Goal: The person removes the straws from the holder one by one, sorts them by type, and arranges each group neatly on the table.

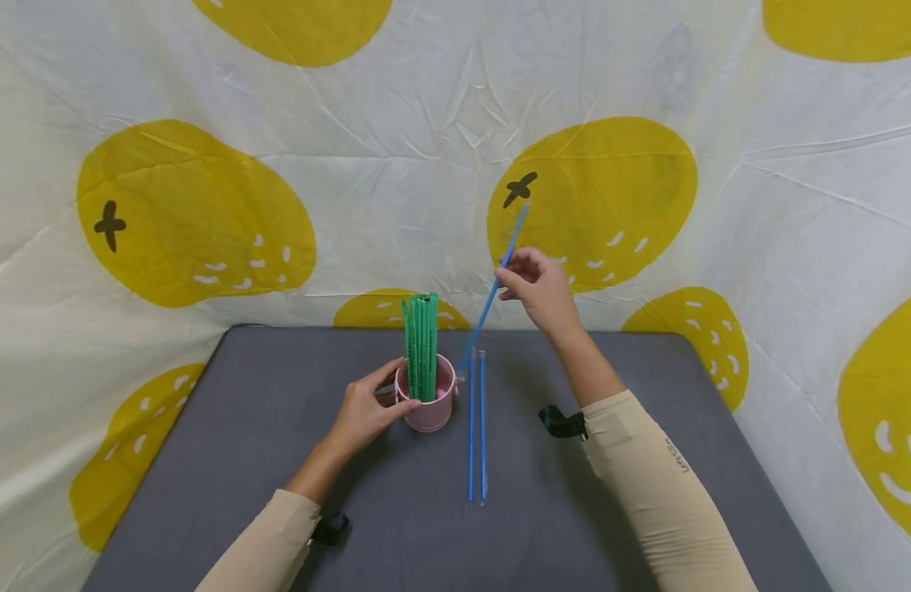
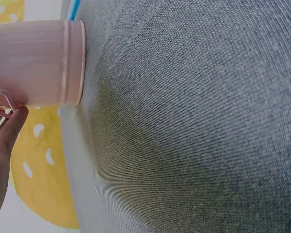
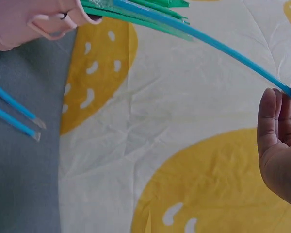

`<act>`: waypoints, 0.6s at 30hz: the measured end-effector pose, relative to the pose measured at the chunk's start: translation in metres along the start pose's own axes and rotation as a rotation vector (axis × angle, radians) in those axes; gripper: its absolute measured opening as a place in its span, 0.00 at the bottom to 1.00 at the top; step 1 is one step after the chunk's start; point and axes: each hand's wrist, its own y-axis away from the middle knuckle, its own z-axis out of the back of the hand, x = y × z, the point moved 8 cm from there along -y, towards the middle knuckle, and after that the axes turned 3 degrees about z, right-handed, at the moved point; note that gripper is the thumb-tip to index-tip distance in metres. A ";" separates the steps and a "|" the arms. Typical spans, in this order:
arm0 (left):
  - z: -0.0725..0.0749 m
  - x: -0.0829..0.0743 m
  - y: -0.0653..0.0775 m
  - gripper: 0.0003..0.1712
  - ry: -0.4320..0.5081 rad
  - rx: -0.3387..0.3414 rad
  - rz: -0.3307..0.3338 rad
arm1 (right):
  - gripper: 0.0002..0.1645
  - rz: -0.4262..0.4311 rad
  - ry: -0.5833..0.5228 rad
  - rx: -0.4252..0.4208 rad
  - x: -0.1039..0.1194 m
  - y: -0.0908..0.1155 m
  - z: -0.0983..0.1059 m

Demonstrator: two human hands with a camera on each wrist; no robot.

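A small pink bucket [image 1: 429,418] stands upright on the table, holding a bundle of green sticks, likely wrapped straws [image 1: 422,345]. My left hand [image 1: 363,411] holds it from the left, thumb across the near rim; in the left wrist view fingers touch the bucket's side [image 2: 34,63] by a handle loop. Up to the right, my right hand [image 1: 540,288] pinches a slanting blue straw [image 1: 492,292] in its upper half. That straw's lower end is close to the bucket's right rim; whether they touch I cannot tell. Two more blue straws [image 1: 483,436] with clear wrapper ends lie right of the bucket.
The dark grey table [image 1: 248,460] has its back edge just behind the bucket. Behind it hangs a white cloth [image 1: 396,205] with yellow printed shapes. Black straps with small devices [image 1: 562,423] are on both wrists.
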 end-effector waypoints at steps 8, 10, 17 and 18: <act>-0.001 0.001 0.000 0.46 0.015 -0.006 0.006 | 0.13 -0.084 0.018 -0.037 -0.022 0.008 0.025; 0.000 0.001 0.001 0.46 0.014 -0.011 0.008 | 0.15 -0.106 0.032 -0.044 -0.028 0.011 0.030; 0.000 0.001 0.002 0.47 0.008 -0.010 0.021 | 0.24 -0.165 0.104 -0.052 -0.056 0.024 0.042; 0.001 0.001 0.002 0.47 0.010 -0.008 0.023 | 0.25 -0.172 0.110 -0.052 -0.061 0.026 0.042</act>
